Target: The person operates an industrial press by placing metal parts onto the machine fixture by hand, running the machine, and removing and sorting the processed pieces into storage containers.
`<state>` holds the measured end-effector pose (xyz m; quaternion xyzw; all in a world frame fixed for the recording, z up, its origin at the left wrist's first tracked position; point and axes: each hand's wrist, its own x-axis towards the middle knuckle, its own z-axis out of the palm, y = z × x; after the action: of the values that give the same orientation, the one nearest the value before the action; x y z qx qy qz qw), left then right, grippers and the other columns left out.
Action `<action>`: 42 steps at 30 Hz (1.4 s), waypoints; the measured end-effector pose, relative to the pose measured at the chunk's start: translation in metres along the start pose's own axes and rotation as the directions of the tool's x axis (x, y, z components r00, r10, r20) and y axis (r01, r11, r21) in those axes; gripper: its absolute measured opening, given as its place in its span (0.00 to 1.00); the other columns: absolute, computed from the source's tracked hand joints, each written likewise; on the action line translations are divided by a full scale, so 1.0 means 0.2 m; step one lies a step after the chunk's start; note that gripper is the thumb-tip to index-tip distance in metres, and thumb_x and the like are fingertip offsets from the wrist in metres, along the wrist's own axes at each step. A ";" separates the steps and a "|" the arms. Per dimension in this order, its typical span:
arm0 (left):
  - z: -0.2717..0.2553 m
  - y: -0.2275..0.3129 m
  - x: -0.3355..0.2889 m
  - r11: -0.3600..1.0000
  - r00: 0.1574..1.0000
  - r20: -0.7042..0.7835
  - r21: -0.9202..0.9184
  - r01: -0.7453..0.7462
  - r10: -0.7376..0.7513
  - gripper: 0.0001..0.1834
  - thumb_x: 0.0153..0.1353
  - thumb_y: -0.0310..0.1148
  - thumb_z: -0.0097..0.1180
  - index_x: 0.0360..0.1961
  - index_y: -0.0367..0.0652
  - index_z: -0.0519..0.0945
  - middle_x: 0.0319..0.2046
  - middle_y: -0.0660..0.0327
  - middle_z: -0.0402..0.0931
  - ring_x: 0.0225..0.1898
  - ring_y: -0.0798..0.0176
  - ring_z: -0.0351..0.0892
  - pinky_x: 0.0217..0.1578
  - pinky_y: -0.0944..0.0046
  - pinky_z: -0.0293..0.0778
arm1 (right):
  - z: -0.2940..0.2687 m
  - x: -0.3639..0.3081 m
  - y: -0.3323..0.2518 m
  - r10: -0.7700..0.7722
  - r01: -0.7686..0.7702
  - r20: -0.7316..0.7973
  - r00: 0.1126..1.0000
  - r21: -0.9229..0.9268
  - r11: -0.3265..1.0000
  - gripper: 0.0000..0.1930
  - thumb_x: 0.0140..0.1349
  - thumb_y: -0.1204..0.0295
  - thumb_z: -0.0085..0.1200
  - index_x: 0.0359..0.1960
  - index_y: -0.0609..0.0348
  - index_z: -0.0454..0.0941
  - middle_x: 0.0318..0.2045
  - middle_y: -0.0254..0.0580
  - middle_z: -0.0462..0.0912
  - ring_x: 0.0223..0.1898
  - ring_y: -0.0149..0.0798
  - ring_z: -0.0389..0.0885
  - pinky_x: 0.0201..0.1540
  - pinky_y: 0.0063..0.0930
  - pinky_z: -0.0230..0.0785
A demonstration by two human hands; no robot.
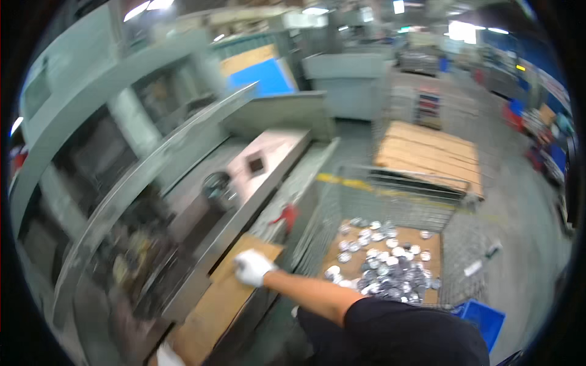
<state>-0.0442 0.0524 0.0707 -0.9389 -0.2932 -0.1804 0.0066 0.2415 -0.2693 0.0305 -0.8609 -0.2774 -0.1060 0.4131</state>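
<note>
My right hand (253, 267), in a white glove, is over a strip of brown cardboard (210, 311) lying along the machine's front ledge. Its fingers are curled closed; whatever they hold, if anything, is hidden. My left hand (169, 356), also white-gloved, shows only in part at the lower edge, beside the near end of the cardboard; its fingers are hidden. A red handle-like part (287, 216) is on the ledge just beyond my right hand. Farther in, a round dark metal part (218, 185) sits on the machine bed, near a pale block (274, 155) with a dark square on it.
To the right stands a wire mesh cage (448, 210) with many shiny round metal pieces (390, 274) on its cardboard-lined floor. A blue bin (485, 323) is at its near right corner. Behind the cage lies a wooden-coloured slatted panel (427, 149). The machine's grey guard (110, 226) curves along the left.
</note>
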 end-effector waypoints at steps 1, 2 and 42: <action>0.06 0.03 0.03 0.965 0.957 -0.288 -0.241 -0.104 0.031 0.12 0.68 0.31 0.50 0.41 0.36 0.83 0.34 0.48 0.81 0.38 0.50 0.82 0.41 0.58 0.76 | 0.00 0.00 0.00 -0.075 0.071 -0.059 0.995 -0.061 0.996 0.09 0.46 0.71 0.52 0.28 0.56 0.83 0.28 0.56 0.82 0.32 0.59 0.81 0.38 0.49 0.75; 0.08 0.00 0.00 0.867 0.984 -0.131 -0.497 0.042 -0.123 0.14 0.70 0.35 0.49 0.43 0.37 0.83 0.35 0.49 0.83 0.37 0.53 0.83 0.41 0.59 0.77 | 0.02 0.01 0.00 -0.034 0.033 -0.017 0.999 -0.046 0.998 0.10 0.47 0.71 0.52 0.30 0.56 0.83 0.30 0.56 0.83 0.34 0.58 0.82 0.39 0.48 0.76; 0.08 0.18 -0.03 0.976 0.950 0.245 -0.043 0.212 -0.196 0.28 0.62 0.61 0.48 0.38 0.44 0.79 0.39 0.46 0.82 0.41 0.40 0.82 0.44 0.46 0.76 | 0.17 0.03 0.07 -0.083 0.090 -0.186 0.979 0.030 0.996 0.11 0.53 0.76 0.54 0.38 0.61 0.82 0.35 0.50 0.83 0.39 0.51 0.82 0.44 0.38 0.74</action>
<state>-0.0236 0.0218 0.0571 -0.9181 -0.3809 -0.0757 -0.0798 0.2532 -0.2489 0.0019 -0.8264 -0.2769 -0.1980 0.4485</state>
